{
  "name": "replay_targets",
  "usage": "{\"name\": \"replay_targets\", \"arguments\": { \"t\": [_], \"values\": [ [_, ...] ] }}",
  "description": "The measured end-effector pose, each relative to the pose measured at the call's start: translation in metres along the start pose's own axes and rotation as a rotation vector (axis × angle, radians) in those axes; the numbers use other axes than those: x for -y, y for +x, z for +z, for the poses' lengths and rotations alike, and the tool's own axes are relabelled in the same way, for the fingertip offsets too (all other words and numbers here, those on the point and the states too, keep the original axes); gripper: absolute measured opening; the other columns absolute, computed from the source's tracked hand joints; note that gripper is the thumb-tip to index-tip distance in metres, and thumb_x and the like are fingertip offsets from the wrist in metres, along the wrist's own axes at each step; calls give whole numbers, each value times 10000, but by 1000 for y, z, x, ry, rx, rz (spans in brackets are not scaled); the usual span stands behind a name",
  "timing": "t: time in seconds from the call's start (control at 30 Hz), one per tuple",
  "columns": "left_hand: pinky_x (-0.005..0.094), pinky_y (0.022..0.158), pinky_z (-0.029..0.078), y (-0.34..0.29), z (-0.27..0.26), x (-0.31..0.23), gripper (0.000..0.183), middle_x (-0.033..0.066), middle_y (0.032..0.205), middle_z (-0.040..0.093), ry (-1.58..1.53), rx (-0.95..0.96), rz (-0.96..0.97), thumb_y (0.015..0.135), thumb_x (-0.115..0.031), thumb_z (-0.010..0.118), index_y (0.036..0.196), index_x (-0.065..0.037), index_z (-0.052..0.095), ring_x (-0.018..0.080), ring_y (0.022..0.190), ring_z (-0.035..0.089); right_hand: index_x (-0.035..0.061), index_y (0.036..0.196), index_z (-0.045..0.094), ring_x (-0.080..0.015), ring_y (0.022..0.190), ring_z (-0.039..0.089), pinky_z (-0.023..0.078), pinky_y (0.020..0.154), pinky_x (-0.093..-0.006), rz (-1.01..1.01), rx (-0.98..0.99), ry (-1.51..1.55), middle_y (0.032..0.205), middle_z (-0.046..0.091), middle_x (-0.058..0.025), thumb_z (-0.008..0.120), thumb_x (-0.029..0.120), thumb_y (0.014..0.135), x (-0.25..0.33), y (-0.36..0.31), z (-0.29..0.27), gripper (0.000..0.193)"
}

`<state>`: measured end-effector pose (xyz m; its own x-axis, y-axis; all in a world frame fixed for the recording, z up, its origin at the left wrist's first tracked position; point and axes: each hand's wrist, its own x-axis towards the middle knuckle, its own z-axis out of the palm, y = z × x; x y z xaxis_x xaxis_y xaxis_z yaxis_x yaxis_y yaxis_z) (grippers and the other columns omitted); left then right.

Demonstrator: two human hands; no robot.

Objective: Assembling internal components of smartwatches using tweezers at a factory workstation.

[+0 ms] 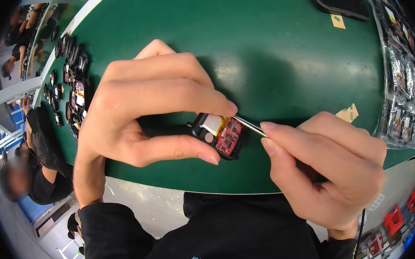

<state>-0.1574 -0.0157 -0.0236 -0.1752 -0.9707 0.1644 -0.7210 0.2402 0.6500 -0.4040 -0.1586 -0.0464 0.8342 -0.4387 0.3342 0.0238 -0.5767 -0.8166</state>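
Note:
Between the thumb and fingers of my left hand (146,105) is a small black plastic device housing (198,130), its inside facing up. A red circuit board (228,137) fills one side of it, with a whitish battery pack (212,124) edged in yellow tape and a round silver part (209,137) beside it. My right hand (329,163) pinches thin metal tweezers (251,126) between thumb and index finger. Their tip reaches the board's upper edge, right by my left index fingertip. What the tip touches there is too small to make out.
Several similar black housings (76,92) lie along the green table (292,48) at left. Clear plastic trays (405,91) with more units stand at right. Paper adhesive pieces (347,113) and a black phone-like object (342,2) lie on the tabletop. Another person (44,165) sits at left.

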Motion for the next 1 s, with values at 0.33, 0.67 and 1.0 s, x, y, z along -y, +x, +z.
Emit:
{"name": "replay_targets", "arguments": {
  "t": [0.33, 0.67, 1.0],
  "values": [
    [344, 739, 411, 4, 1, 1, 602, 79, 906, 805, -4, -22, -28, 694, -431, 1011, 1087, -10, 834, 185, 725, 673, -30, 970, 857, -75, 472, 495, 323, 435, -241, -117, -102, 22, 655, 646, -33, 821, -103, 730, -9, 0, 0, 254],
    [316, 678, 456, -1, 0, -15, 533, 45, 844, 712, 71, -147, -219, 693, -218, 1022, 1148, -27, 819, 176, 709, 600, 14, 1011, 839, -170, 553, 662, 493, 504, -292, -106, -99, 348, 736, 704, -55, 873, -21, 797, -4, -11, -15, 219],
    [314, 749, 476, 233, -21, -47, 478, 62, 1034, 715, -14, -90, 180, 824, -261, 948, 1204, -30, 770, 163, 847, 600, 12, 974, 801, -298, 629, 667, 525, 579, -406, -89, 15, 246, 812, 687, -91, 785, 75, 904, -12, -21, -15, 95]
  ]
}}
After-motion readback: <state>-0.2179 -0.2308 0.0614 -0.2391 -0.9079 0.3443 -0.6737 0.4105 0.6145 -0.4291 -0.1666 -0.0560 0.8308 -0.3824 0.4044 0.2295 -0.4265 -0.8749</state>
